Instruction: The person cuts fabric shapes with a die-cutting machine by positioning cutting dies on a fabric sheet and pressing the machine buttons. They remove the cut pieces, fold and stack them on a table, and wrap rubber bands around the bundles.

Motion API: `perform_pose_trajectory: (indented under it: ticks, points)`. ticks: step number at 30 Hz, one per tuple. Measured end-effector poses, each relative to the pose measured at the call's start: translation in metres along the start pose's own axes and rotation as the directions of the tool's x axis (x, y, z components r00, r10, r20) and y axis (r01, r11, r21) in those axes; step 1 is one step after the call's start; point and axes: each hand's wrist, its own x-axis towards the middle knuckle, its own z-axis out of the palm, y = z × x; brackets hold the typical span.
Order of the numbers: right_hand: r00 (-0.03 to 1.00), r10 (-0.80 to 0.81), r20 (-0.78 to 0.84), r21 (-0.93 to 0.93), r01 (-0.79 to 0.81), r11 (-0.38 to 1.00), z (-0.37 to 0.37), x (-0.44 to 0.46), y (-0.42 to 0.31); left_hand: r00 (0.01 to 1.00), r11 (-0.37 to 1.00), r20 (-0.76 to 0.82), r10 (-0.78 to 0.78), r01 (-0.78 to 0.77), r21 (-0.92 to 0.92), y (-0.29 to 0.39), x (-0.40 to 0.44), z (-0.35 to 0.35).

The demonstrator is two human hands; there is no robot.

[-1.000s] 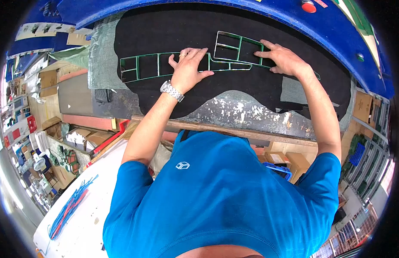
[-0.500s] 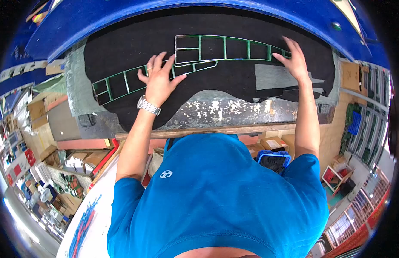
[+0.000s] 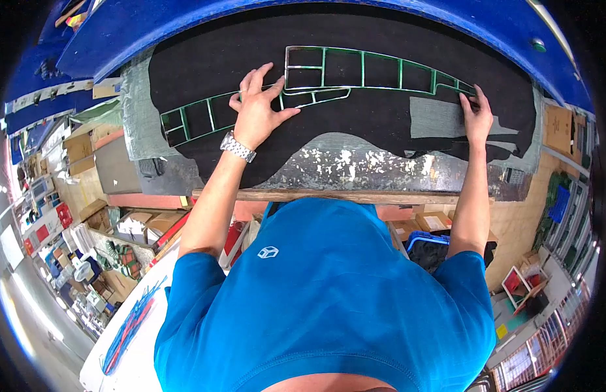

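Note:
Two metal cutting dies with green edges and cross-bars lie on a large black sheet of material (image 3: pixel 381 121). My left hand (image 3: pixel 256 114) rests over the left cutting die (image 3: pixel 198 117), fingers spread, covering part of its middle. One of its fingertips reaches the near left corner of the right cutting die (image 3: pixel 363 68). At that die's narrow right tip is my right hand (image 3: pixel 477 119), with thumb and fingers closed around the end. The left die's pointed end lies just below the right die's lower edge.
A grey-green piece (image 3: pixel 437 117) shows through a cut-out in the black sheet. The worn board (image 3: pixel 355 163) has a wooden front edge (image 3: pixel 355 195). A blue machine beam (image 3: pixel 303 9) spans the far side. A blue-rimmed bin (image 3: pixel 428 236) stands below, right.
My right hand has moved down and closed in at the right die's tip, from spread fingers above it. The whole view has shifted slightly; my left hand stays on the left die.

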Motion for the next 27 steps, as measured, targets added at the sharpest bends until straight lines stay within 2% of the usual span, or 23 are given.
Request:
perform_pose_trajectory:
  ticks: [4, 6, 7, 8, 10, 15, 17, 21, 22, 24, 27]
  points:
    - [1.000, 0.021, -0.002, -0.008, -0.021, 1.000, 0.002, 0.000, 0.004, 1.000, 1.000, -0.019, 0.012, -0.012, -0.005, -0.006, 0.001, 0.001]
    - [1.000, 0.013, -0.005, -0.006, -0.013, 1.000, 0.003, 0.000, 0.003, 0.998, 1.000, 0.062, -0.025, 0.026, -0.017, -0.006, 0.002, 0.003]
    - [0.999, 0.037, -0.003, 0.017, -0.037, 0.999, 0.003, -0.001, 0.003, 1.000, 0.999, -0.009, 0.030, -0.029, 0.043, -0.003, 0.000, 0.002]
    - [0.998, 0.060, -0.002, 0.041, -0.060, 0.997, 0.004, -0.001, 0.002, 1.000, 0.998, -0.009, 0.029, -0.029, 0.048, -0.001, 0.002, 0.000]
    - [0.998, 0.059, -0.010, 0.006, -0.059, 0.998, 0.008, 0.000, 0.007, 0.997, 1.000, 0.065, -0.030, 0.030, -0.002, 0.002, 0.003, -0.004]
    - [1.000, 0.010, -0.028, -0.040, -0.011, 0.999, 0.011, -0.001, 0.014, 0.997, 1.000, 0.080, 0.007, -0.005, -0.016, -0.008, -0.001, -0.009]
    - [1.000, 0.020, -0.001, -0.005, -0.020, 1.000, 0.009, -0.001, 0.018, 0.996, 0.997, 0.078, 0.053, -0.056, 0.046, -0.016, -0.010, -0.017]
    - [0.999, 0.036, 0.003, 0.002, -0.036, 0.999, 0.011, -0.008, 0.020, 0.981, 0.949, 0.152, -0.119, 0.068, 0.308, -0.054, -0.029, -0.033]
    - [0.999, 0.034, -0.008, 0.007, -0.034, 0.999, 0.013, -0.008, 0.021, 0.987, 0.970, 0.140, -0.073, 0.037, 0.239, -0.062, -0.031, -0.039]
    - [0.999, 0.017, -0.029, 0.000, -0.017, 1.000, 0.017, -0.009, 0.021, 0.973, 0.966, 0.230, -0.001, -0.059, 0.253, -0.071, -0.024, -0.049]
    - [0.998, 0.004, -0.062, -0.034, -0.006, 0.999, 0.019, -0.012, 0.019, 0.973, 0.954, 0.229, 0.037, -0.103, 0.281, -0.072, -0.019, -0.050]
